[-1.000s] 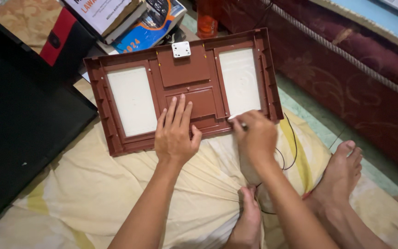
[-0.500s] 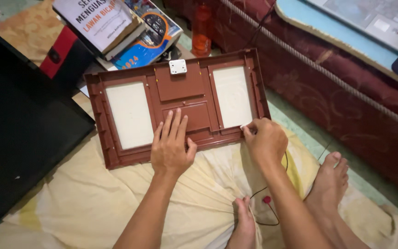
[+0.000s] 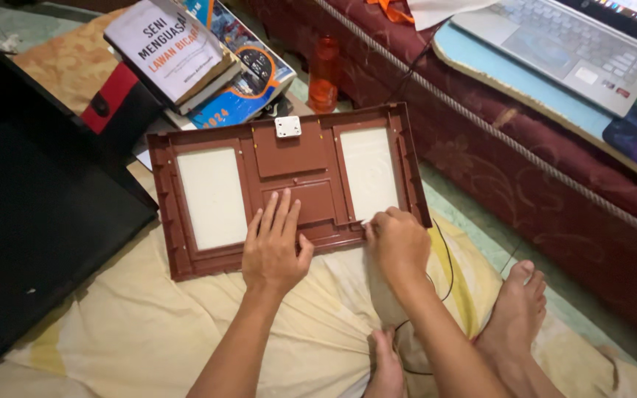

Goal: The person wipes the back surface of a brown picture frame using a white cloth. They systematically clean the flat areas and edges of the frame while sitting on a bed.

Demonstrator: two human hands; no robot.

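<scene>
Brown panel point(image 3: 289, 188) lies on the soft yellow bedding point(image 3: 149, 324), at 12 o'clock from you. Left hand point(image 3: 274, 247) flat, fingers apart. Right hand point(image 3: 398, 243) pinched shut at the 5 o'clock corner (on what, can't tell). Press hard and the panel may tilt or snag the black wire point(image 3: 447, 258)

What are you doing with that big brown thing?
A person sits on a yellow cloth with a brown panel lying in front. The left hand lies flat on its middle. The right hand pinches something small at its lower edge, where a thin black wire runs.
</scene>
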